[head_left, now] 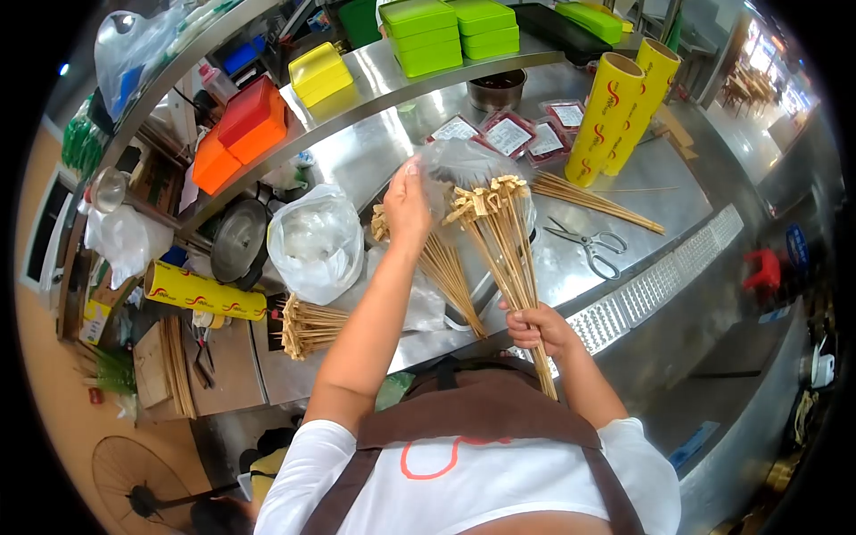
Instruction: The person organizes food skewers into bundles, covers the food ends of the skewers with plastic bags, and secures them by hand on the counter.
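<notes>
My right hand (pixel 541 329) is wrapped round the lower sticks of a bundle of wooden skewers (pixel 504 241), with pale tan food pieces clustered at their upper ends. My left hand (pixel 407 207) is raised over the counter, its fingers together at the edge of a clear plastic bag (pixel 473 160); its grip is partly hidden. The bag spreads behind the skewer heads. Below my left hand, another bunch of skewers (pixel 450 276) lies on the counter. A third bunch (pixel 312 326) rests beside my left forearm. Scissors (pixel 590 246) and bare sticks (pixel 606 203) lie to the right.
Two yellow film rolls (pixel 604 120) stand upright at the right, near labelled red packs (pixel 508 134). A white bag-lined container (pixel 316 241) sits left of my arm. Green boxes (pixel 419 36) and orange boxes (pixel 241 134) stand on the raised shelf. A perforated metal strip (pixel 655 285) edges the counter.
</notes>
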